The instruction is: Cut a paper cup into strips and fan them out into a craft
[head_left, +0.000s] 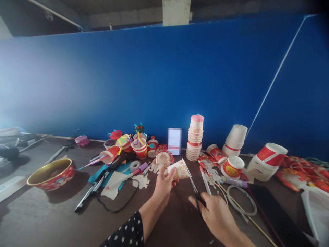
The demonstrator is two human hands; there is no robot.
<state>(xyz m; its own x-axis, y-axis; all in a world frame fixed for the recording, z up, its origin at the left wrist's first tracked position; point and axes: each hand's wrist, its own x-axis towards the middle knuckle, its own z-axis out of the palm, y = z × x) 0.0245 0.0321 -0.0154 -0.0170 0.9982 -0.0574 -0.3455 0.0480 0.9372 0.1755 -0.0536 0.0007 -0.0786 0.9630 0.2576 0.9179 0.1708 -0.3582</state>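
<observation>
My left hand is closed around a white paper cup with an orange-red flower pattern, which lies tilted on its side above the table. In my right hand is a pair of scissors with dark handles. Their blades point up and away from me and meet the right end of the cup. Whether the blades have cut into the cup cannot be made out. Just behind my left hand lie cut white paper pieces.
A tall stack of paper cups stands behind my hands, beside an upright white panel. Decorated cups and a red-gold bowl are to the left. More cups, a coiled tube and a dark flat object lie right.
</observation>
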